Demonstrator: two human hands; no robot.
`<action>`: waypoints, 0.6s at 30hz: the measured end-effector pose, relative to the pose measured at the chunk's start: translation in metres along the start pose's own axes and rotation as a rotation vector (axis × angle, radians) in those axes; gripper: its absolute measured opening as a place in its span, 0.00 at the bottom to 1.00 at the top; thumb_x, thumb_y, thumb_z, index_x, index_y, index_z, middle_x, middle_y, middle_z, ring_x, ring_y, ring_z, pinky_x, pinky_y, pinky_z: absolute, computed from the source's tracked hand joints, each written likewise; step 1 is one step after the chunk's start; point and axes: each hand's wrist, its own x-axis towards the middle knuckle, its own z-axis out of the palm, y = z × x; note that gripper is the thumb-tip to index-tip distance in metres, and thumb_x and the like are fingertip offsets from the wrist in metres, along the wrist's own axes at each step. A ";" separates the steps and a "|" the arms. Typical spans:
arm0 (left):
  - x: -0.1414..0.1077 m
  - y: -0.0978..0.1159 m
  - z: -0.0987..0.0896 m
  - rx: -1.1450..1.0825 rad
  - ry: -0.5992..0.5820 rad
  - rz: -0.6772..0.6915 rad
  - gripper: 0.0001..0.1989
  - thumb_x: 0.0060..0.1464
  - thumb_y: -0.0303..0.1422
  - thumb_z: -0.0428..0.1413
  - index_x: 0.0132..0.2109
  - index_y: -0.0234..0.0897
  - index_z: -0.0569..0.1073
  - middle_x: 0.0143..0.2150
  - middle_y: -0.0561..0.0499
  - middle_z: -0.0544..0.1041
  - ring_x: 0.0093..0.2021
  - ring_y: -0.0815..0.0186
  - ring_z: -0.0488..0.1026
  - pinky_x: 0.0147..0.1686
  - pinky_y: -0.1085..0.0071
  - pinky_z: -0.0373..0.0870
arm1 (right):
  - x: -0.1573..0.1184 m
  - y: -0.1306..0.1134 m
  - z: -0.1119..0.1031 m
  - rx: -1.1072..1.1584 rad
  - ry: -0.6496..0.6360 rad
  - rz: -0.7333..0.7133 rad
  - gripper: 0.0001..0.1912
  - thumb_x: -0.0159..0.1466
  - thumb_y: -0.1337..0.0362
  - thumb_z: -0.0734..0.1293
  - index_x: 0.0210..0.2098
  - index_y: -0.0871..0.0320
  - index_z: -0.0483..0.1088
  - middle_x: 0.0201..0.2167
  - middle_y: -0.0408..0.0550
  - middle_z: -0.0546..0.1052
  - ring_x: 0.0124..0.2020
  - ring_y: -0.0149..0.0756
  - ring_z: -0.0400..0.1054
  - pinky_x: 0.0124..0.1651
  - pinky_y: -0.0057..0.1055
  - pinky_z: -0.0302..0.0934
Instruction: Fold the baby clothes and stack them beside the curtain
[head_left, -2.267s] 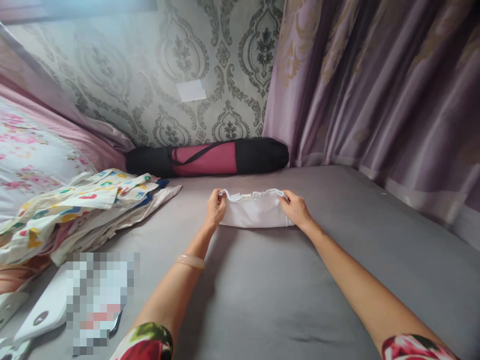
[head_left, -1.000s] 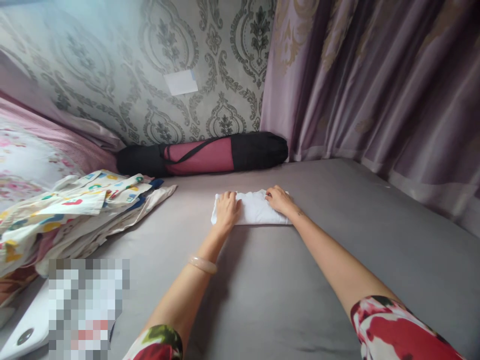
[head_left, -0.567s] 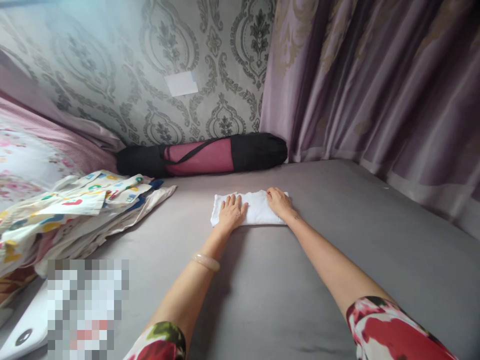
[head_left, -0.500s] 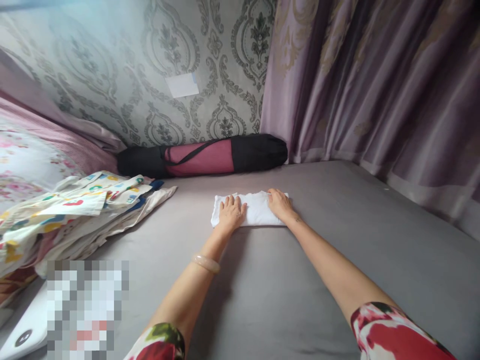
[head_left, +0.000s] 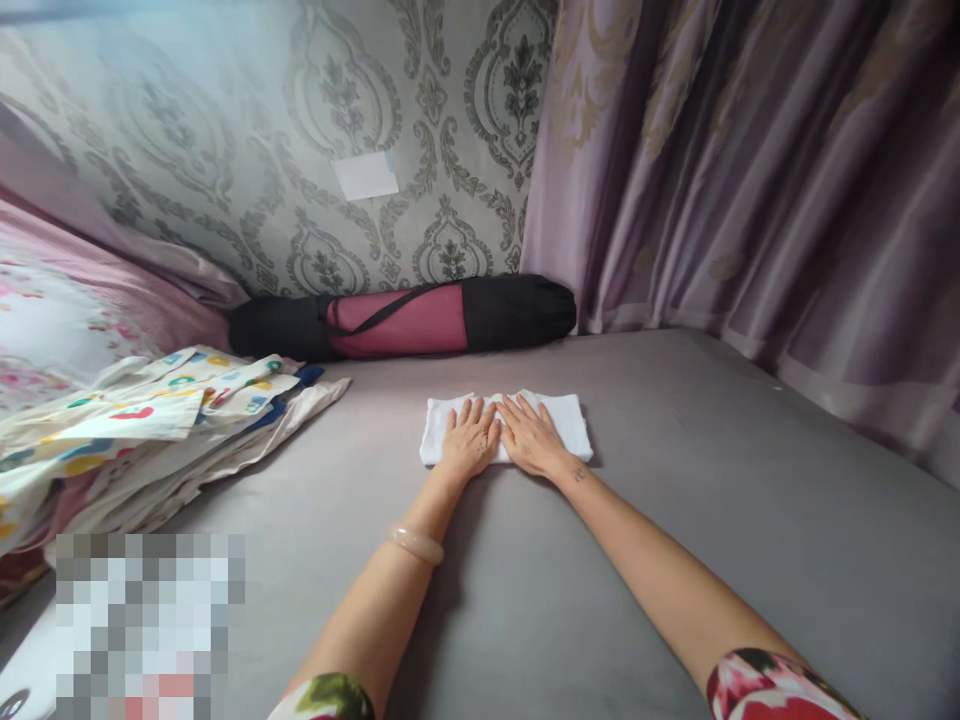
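Observation:
A folded white cloth (head_left: 574,425) lies flat on the grey sheet (head_left: 675,450), its long side running left to right. My left hand (head_left: 471,438) rests flat on the left half of it, fingers spread. Close beside it, my right hand (head_left: 531,435) lies flat on the middle of the cloth with its fingers apart. The hands nearly meet at the fingertips. Both palms hide part of the cloth, and its two ends show on either side.
A black and pink long bag (head_left: 405,320) lies along the patterned wall (head_left: 442,130). Purple curtains (head_left: 675,180) hang at the right. At the left is a pile of folded clothes (head_left: 172,420), with a blurred white object (head_left: 142,630) nearer me.
My right hand has moved left, from the cloth's right end to its middle, beside my left hand. It now lies flatter, and the cloth's right end is uncovered.

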 end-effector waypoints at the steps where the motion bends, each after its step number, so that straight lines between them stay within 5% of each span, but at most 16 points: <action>1: 0.000 0.000 0.001 -0.005 0.000 -0.005 0.26 0.67 0.40 0.38 0.68 0.40 0.58 0.71 0.44 0.56 0.71 0.51 0.49 0.66 0.46 0.47 | 0.000 0.000 0.000 -0.002 0.008 0.001 0.29 0.69 0.62 0.49 0.69 0.60 0.53 0.70 0.48 0.53 0.71 0.45 0.42 0.69 0.52 0.36; 14: 0.001 0.001 -0.006 -0.063 0.008 -0.021 0.25 0.67 0.39 0.38 0.67 0.39 0.60 0.70 0.43 0.58 0.70 0.53 0.51 0.66 0.48 0.49 | 0.004 0.002 -0.001 0.051 -0.029 0.013 0.30 0.68 0.63 0.50 0.69 0.59 0.53 0.70 0.48 0.53 0.71 0.44 0.43 0.69 0.53 0.37; 18: 0.004 0.005 -0.013 -0.095 0.139 -0.073 0.24 0.68 0.36 0.37 0.64 0.37 0.64 0.68 0.43 0.62 0.69 0.56 0.54 0.67 0.50 0.46 | 0.008 -0.004 -0.009 0.054 0.012 0.022 0.29 0.69 0.64 0.49 0.68 0.62 0.54 0.69 0.52 0.54 0.71 0.42 0.42 0.70 0.50 0.33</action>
